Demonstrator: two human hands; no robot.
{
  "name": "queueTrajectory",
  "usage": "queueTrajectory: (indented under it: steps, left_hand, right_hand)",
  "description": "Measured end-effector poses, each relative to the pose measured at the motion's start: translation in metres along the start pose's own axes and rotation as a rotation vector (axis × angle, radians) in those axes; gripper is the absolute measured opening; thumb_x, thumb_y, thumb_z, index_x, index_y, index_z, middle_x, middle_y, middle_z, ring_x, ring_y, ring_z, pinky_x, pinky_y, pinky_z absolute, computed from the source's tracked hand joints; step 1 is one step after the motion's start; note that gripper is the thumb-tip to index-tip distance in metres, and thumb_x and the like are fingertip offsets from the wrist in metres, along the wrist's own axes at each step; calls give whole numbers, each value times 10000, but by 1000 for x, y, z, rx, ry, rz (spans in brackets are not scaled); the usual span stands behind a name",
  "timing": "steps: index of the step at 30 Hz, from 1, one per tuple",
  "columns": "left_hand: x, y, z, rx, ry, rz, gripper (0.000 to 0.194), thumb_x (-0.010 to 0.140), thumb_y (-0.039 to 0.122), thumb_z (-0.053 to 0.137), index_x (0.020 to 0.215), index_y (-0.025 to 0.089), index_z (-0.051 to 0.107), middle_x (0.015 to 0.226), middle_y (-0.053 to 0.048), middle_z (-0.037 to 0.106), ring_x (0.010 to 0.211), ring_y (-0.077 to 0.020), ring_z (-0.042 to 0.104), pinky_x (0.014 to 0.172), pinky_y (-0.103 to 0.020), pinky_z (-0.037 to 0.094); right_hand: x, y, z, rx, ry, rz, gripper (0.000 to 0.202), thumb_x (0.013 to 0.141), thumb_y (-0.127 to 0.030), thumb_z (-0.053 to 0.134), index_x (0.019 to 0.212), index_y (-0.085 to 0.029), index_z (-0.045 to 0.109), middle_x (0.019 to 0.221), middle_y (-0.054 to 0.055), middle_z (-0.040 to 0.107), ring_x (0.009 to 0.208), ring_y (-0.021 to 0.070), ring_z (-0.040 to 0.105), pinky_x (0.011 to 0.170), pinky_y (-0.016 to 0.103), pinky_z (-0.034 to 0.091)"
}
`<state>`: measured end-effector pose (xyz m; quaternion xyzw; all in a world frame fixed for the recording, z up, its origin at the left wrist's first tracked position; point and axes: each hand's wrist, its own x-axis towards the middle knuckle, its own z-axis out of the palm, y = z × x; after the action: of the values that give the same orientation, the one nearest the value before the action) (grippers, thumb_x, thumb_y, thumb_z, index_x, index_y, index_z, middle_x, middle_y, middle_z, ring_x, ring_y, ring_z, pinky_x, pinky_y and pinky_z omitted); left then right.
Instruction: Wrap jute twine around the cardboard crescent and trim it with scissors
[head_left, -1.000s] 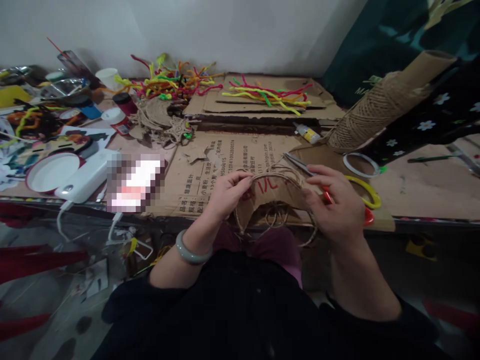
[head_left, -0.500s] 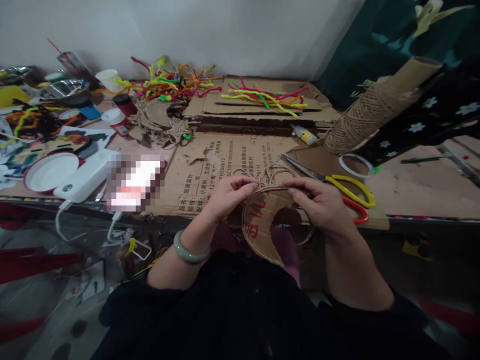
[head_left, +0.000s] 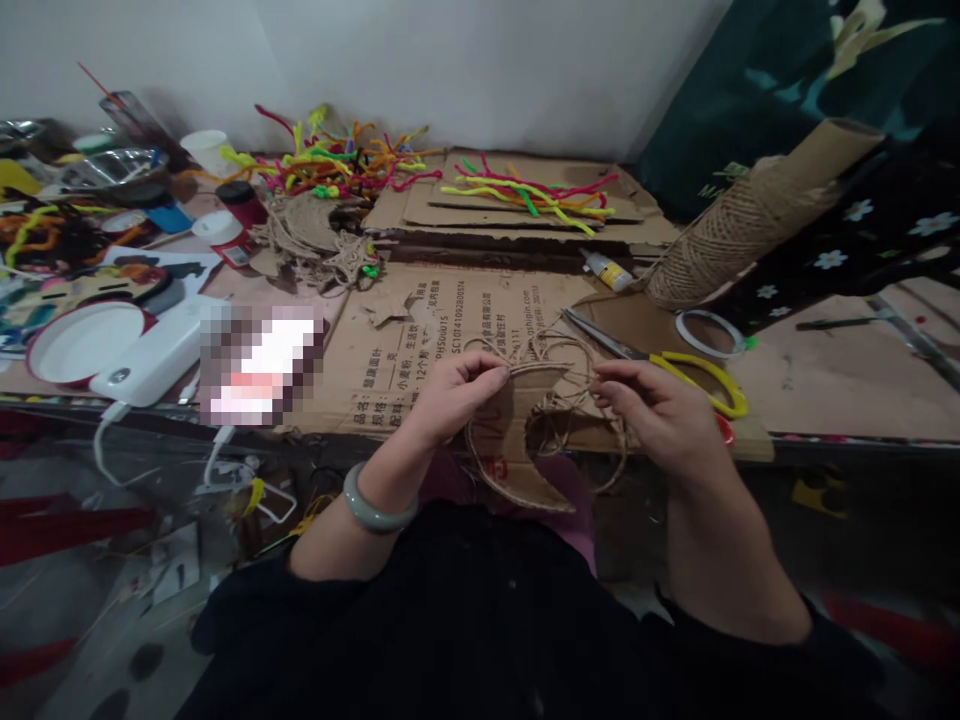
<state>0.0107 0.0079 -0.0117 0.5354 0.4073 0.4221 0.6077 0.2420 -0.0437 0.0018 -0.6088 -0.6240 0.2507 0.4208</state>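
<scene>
My left hand [head_left: 459, 398] pinches the upper edge of a crescent-shaped piece of cardboard [head_left: 504, 450], which has twine running along its rim. Off to the crescent's right, my right hand [head_left: 664, 412] is closed in a pinch on the jute twine [head_left: 619, 462]. Loose loops of that twine hang below the fingers and lie behind the crescent. Just beyond my right hand are scissors [head_left: 705, 382] with yellow and red handles, partly hidden by it. A printed cardboard sheet [head_left: 405, 370] lies beneath the work.
A large twine roll [head_left: 724, 235] leans at the right beside a white tape ring [head_left: 709, 335]. Glue bottle [head_left: 607, 270] stands behind. Colourful pipe cleaners [head_left: 532, 190] lie on stacked cardboard. Left are a twine-covered star [head_left: 349, 260], a phone [head_left: 262, 365] and a white power bank [head_left: 161, 345].
My right hand has left the crescent's edge and moved right, drawing the twine. The crescent has tilted and shifted slightly left in my left hand's pinch.
</scene>
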Motion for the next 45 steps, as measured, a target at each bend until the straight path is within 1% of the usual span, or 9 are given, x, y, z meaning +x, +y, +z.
queueTrajectory:
  steps: [2,8,13,18,23,28,34,40,45]
  left_hand:
    - [0,1,0,-9,-11,-26,184,718,342,678,747,160,667,622,14,558,561,-90,467,520,-225,370]
    - [-4,6,-2,36,-99,-52,202,705,352,688,733,158,641,609,22,538,542,-84,451,504,-218,350]
    - [-5,12,-1,96,-167,-37,217,707,350,698,754,150,629,630,18,571,565,-85,480,545,-223,383]
    - [-3,9,0,85,-153,6,213,717,349,697,739,152,618,643,16,584,585,-88,494,569,-227,399]
    - [-3,4,-2,50,-132,4,226,726,362,703,749,152,622,637,15,580,577,-86,489,566,-228,389]
    - [-4,4,-3,42,-142,17,224,730,354,709,741,149,619,646,9,596,594,-89,509,584,-230,407]
    - [-3,5,-2,10,-130,-3,211,735,342,707,740,151,618,627,20,583,570,-81,489,564,-222,398]
    - [-3,5,-2,25,-121,8,245,723,371,719,731,150,613,632,16,576,578,-86,484,562,-225,381]
    - [-3,3,-2,17,-129,2,235,732,373,707,739,158,611,622,22,560,560,-80,456,546,-223,365]
  right_hand:
    - [-1,-8,9,26,-47,5,283,812,-402,645,987,-189,709,816,47,721,678,166,656,627,301,521]
    - [7,-29,35,41,-82,-32,182,819,-338,580,778,-180,660,625,2,642,567,126,573,542,253,449]
    - [7,-34,46,46,-198,-78,158,834,-306,569,765,-187,648,615,-11,620,555,110,545,532,240,432]
    - [4,-28,53,188,-95,-100,227,831,-321,633,1020,-196,647,810,19,691,680,134,633,608,260,511]
    - [5,-29,54,65,-4,-256,97,864,-261,586,886,-229,675,798,11,705,700,143,645,653,280,522]
    - [5,-31,55,-1,24,-271,127,859,-239,568,815,-235,687,724,2,705,644,145,635,625,277,519]
    - [4,-26,57,73,51,-200,138,852,-295,615,926,-222,704,825,19,734,662,148,658,635,288,538]
    - [5,-29,59,45,42,-184,122,850,-280,590,820,-222,694,711,10,704,629,145,642,608,276,527]
    - [4,-23,63,158,24,-101,155,856,-330,612,931,-217,686,756,11,709,609,141,636,574,278,520]
